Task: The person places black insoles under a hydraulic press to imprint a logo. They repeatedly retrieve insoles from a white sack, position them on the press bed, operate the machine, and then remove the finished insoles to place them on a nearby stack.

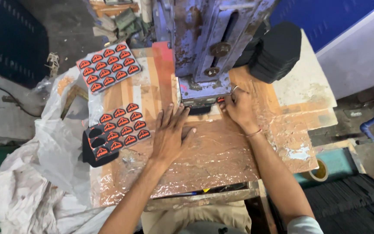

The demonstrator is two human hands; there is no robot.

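My left hand [170, 133] lies flat on the plastic-covered wooden table [221, 156], fingers spread and reaching toward the base of a worn blue press machine [204, 47]. My right hand [239, 108] rests at the right side of the press head [202, 96], fingertips touching a small dark piece with an orange patch under it. A dark piece [200, 111] sits under the press between both hands. Neither hand clearly grips anything.
A sheet of orange-and-black patches [120, 128] lies left of my left hand, some slots punched out. Another full sheet [108, 66] lies farther back left. A stack of black cut pieces [275, 52] stands right of the press. White plastic bags [44, 173] hang at left; a tape roll [319, 171] sits lower right.
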